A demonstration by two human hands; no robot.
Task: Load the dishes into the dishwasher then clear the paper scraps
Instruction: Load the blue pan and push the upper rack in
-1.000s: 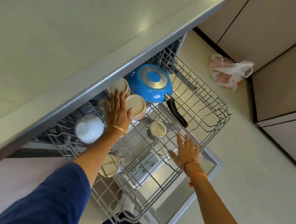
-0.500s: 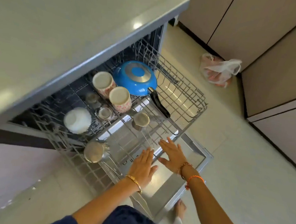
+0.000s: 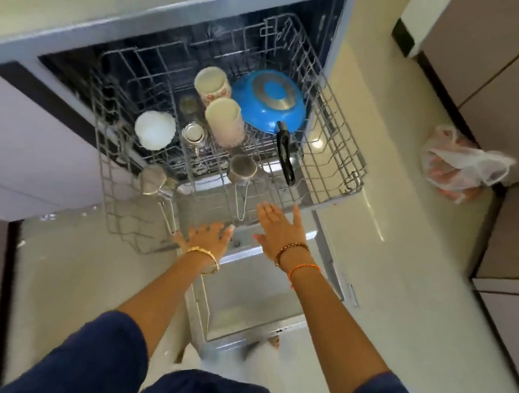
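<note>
While flat hands (image 3: 209, 237) (image 3: 280, 228) meet wire rack (image 3: 331, 158), round blue pan (image 3: 269, 105) inverted.

The grey wire dishwasher rack (image 3: 330, 170) stands pulled out over the open steel dishwasher door (image 3: 245, 293). In the rack, the upturned blue frying pan (image 3: 268, 100) sits at the back right, with 2 upturned patterned cups (image 3: 212, 85) just left of it, 1 behind the other. Left of the cups lies the white round bowl (image 3: 154, 130). The left hand (image 3: 206, 237) and right hand (image 3: 280, 228) are at the rack's front edge. A crumpled plastic bag (image 3: 463, 163) lies on the floor, well apart to the right.
</note>
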